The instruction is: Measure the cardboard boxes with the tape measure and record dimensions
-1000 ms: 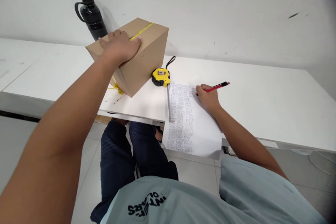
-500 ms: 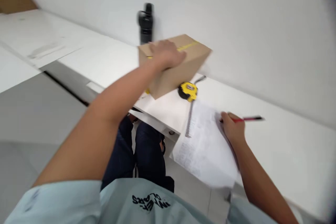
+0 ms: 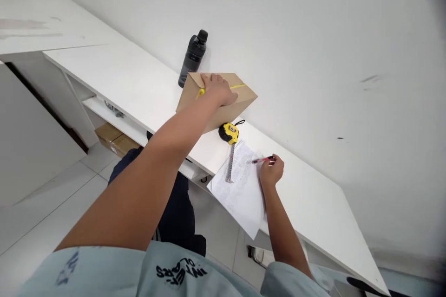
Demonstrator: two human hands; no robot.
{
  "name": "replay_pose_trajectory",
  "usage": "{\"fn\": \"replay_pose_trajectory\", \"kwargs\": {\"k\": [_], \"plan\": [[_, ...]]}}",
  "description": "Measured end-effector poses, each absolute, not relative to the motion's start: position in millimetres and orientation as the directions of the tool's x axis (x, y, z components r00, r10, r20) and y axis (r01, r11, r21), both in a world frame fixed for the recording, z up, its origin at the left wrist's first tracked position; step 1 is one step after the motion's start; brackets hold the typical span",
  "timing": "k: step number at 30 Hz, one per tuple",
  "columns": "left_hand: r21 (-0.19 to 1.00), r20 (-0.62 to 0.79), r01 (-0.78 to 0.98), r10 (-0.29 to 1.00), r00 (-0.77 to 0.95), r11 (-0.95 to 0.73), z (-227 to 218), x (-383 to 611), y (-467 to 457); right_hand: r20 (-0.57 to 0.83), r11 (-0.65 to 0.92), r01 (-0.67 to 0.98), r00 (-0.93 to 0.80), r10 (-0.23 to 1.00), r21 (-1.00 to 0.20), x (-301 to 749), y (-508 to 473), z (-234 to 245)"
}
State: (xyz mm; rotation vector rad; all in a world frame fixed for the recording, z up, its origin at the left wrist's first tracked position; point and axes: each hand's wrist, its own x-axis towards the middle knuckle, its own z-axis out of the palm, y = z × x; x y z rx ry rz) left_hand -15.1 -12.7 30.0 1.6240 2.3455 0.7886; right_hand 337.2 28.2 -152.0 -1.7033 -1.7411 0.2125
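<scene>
My left hand (image 3: 219,89) rests with spread fingers on top of a brown cardboard box (image 3: 240,102) sealed with yellow tape. In my right hand (image 3: 272,171) is a red and black pen (image 3: 263,159), its tip pointing left over a written sheet of paper (image 3: 240,204). The paper lies at the desk's front edge, with its lower corner hanging over. A yellow and black tape measure (image 3: 229,133) sits between the box and the paper; its short pulled-out blade (image 3: 230,162) lies across the sheet.
Behind the box a dark water bottle (image 3: 193,58) stands by the white wall. The long white desk (image 3: 114,69) runs from upper left to lower right. On the floor under its shelf is another cardboard box (image 3: 116,140).
The pen has swung round in my right hand, from pointing right to pointing left over the paper. My left hand stays on the box. The camera view has shifted and turned.
</scene>
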Motion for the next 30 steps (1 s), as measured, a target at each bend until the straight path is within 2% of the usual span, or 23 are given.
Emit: {"fn": "replay_pose_trajectory", "kwargs": {"k": [3,9,12,17,23,27,30], "plan": [[0.428,0.073,0.855,0.931,-0.357,0.294,31.3,-17.0,-16.2,0.295,0.068,0.842,0.111,0.949,-0.536,330.8,27.0,-150.8],[0.411,0.078,0.885,0.959,-0.273,0.218,32.3,-19.8,-34.2,0.201,0.088,0.875,0.011,0.98,-0.477,312.4,29.8,-127.7],[0.37,0.074,0.903,0.962,-0.263,0.219,32.4,-22.1,-41.3,0.214,0.18,0.844,-0.08,0.974,-0.505,282.4,35.2,-108.9],[0.358,0.111,0.907,0.954,-0.279,0.223,34.7,-25.9,-52.4,0.14,0.396,0.731,-0.387,0.912,-0.556,204.4,35.5,-95.1],[0.334,0.179,0.915,0.938,-0.298,0.228,39.6,-26.8,-60.5,-0.005,0.438,0.815,-0.475,0.88,-0.379,160.7,15.1,-104.4],[0.325,0.186,0.912,0.929,-0.32,0.249,37.7,-24.3,-62.4,-0.024,0.441,0.784,-0.5,0.866,-0.437,166.5,18.2,-103.7],[0.321,0.216,0.908,0.912,-0.348,0.271,36.1,-26.1,-66.8,-0.094,0.463,0.734,-0.576,0.812,-0.497,176.0,26.4,-83.7]]}}
